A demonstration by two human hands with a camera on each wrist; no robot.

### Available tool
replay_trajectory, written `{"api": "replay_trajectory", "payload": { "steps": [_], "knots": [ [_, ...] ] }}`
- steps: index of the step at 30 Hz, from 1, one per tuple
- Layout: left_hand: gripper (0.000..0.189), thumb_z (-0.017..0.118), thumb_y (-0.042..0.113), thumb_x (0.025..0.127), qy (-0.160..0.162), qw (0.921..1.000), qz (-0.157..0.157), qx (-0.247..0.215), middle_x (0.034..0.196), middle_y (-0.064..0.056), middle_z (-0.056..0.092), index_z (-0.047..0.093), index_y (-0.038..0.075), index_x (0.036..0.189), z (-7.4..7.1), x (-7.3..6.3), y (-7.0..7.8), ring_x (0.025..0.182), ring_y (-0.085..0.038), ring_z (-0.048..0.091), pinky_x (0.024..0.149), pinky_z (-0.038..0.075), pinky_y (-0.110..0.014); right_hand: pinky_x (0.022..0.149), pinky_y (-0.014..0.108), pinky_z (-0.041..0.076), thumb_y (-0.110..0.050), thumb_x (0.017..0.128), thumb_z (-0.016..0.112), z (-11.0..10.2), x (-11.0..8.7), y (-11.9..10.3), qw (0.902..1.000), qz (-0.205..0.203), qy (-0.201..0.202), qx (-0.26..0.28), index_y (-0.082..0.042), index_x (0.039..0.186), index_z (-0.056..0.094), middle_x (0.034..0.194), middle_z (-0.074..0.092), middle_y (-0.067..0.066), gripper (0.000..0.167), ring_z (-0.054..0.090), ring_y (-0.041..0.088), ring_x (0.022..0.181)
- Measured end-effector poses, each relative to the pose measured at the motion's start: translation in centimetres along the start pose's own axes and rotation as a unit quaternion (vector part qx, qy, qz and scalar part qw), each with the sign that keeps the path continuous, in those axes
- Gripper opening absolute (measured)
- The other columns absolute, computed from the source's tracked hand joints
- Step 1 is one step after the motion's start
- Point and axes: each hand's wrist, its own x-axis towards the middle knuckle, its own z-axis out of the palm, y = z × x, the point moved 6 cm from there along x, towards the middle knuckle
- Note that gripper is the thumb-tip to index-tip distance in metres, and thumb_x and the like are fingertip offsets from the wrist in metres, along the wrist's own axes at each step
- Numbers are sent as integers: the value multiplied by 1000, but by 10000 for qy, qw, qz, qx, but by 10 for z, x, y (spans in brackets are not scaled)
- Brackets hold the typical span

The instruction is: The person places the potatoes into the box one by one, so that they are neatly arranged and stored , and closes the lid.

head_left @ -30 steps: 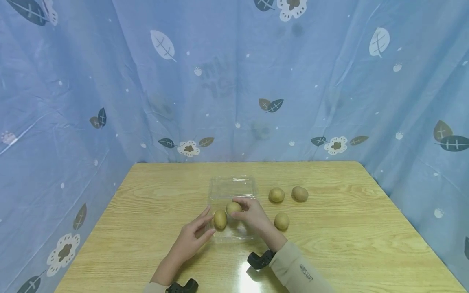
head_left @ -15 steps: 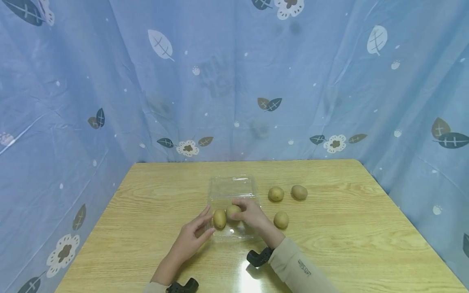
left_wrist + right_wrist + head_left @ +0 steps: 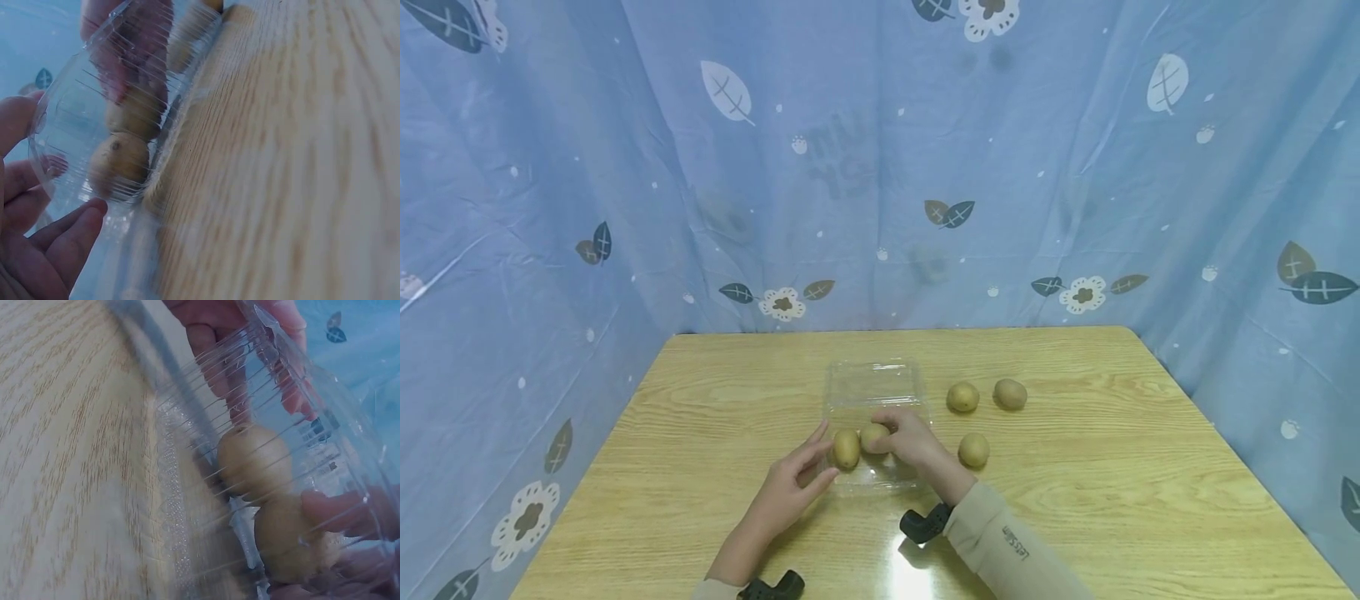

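A clear plastic clamshell box [image 3: 874, 385] stands with its lid open toward the back of the table. Inside its front half, a yellowish potato [image 3: 846, 449] lies at the left, and a second potato [image 3: 875, 438] touches its right side. My right hand [image 3: 917, 442] reaches over the box and grips this second potato between thumb and fingers. Around the box's left wall, my left hand [image 3: 790, 483] spreads its thumb and fingers, the fingertips [image 3: 94, 209] resting at the plastic side. The ribbed wall partly blurs both potatoes in the wrist views.
To the right of the box, a potato [image 3: 973, 450] lies near my right forearm. Farther back are another potato [image 3: 963, 397] and a browner one [image 3: 1011, 394]. A blue patterned curtain [image 3: 880, 167] borders the wooden table [image 3: 700, 400] at the back and sides.
My right hand has lowered the gripped potato slightly toward the near side, beside the first potato in the box. The left hand holds its place.
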Motion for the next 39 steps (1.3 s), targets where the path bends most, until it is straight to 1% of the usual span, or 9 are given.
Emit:
{"api": "replay_trajectory", "payload": {
  "steps": [3, 7, 14, 21, 24, 28, 33, 39],
  "knots": [
    [45, 61, 30, 93, -5, 10000, -16, -31, 152, -8, 33, 56, 2, 128, 0, 0, 0, 133, -28, 40, 102, 46, -35, 103, 55, 43, -6, 76, 73, 1, 0, 0, 10000, 12, -27, -49, 5, 122, 58, 128, 57, 22, 50, 53, 39, 117],
    [45, 61, 30, 93, -26, 10000, -53, -45, 152, -7, 33, 56, 2, 128, 0, -1, -1, 134, -28, 40, 102, 47, -35, 103, 54, 43, -6, 76, 72, 3, 0, -1, 9997, -5, -29, -246, 5, 122, 58, 127, 57, 23, 49, 53, 39, 116],
    [46, 61, 30, 93, -4, 10000, -35, 9, 152, -7, 33, 56, 2, 128, 0, 0, 0, 133, -28, 41, 102, 47, -36, 102, 52, 45, -3, 74, 73, 5, 0, -2, 9987, -103, 25, -491, 5, 120, 59, 123, 59, 22, 49, 55, 37, 114],
    [45, 61, 31, 93, -13, 10000, -80, -32, 152, -6, 32, 56, 3, 128, 1, 0, -1, 133, -28, 42, 101, 47, -35, 100, 52, 46, -1, 73, 73, 7, -2, -5, 9957, -210, -62, -895, 4, 121, 59, 125, 58, 20, 50, 55, 37, 115],
    [45, 61, 32, 93, 0, 10000, -98, 10, 152, -4, 32, 57, 4, 128, 1, -1, -1, 133, -28, 42, 101, 47, -35, 100, 51, 47, -3, 74, 73, 7, -3, -5, 9935, -205, -93, -1113, 3, 123, 59, 127, 58, 19, 51, 55, 36, 116],
    [44, 61, 32, 93, 10, 10000, -71, 56, 152, -4, 32, 57, 5, 128, 0, 0, -1, 132, -28, 43, 101, 47, -35, 100, 51, 47, -4, 74, 73, 8, -4, -6, 9916, -188, -128, -1277, 2, 124, 58, 129, 57, 19, 52, 54, 36, 117],
    [44, 61, 31, 93, -4, 10000, -55, 0, 153, -5, 32, 57, 4, 128, 0, 0, 0, 132, -29, 42, 101, 47, -35, 101, 51, 46, -5, 75, 73, 8, -4, -8, 9914, -204, -147, -1284, 3, 124, 58, 129, 57, 20, 52, 53, 37, 118],
    [45, 61, 32, 93, 24, 9999, -87, 56, 152, -4, 32, 57, 5, 128, -1, -1, 0, 133, -27, 42, 101, 47, -34, 102, 53, 45, -9, 76, 73, 7, -6, -9, 9921, -232, -96, -1229, 3, 123, 58, 128, 58, 20, 51, 53, 38, 119]
  ]
}}
